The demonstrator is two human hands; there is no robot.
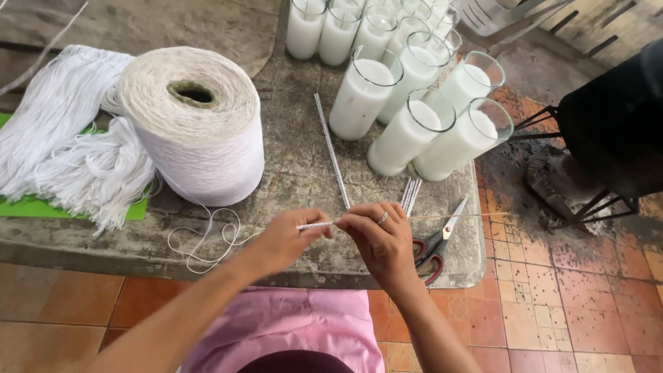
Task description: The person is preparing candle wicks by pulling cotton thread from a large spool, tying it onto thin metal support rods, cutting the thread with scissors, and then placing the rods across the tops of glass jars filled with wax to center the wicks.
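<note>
The far glasses of white wax [373, 17] run off the top edge, and the scissors' [436, 242] red handles sit partly behind the right hand [380, 238].

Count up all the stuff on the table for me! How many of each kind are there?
Big cone of white string: 1
Bundles of cut white string: 1 heap, strands too many to count
Glass candles filled with white wax: about 13, the back ones are cropped
Scissors with red handles: 1
Thin white sticks: about 5, one held by left hand and right hand
Green sheet: 1
Total: about 22
</note>
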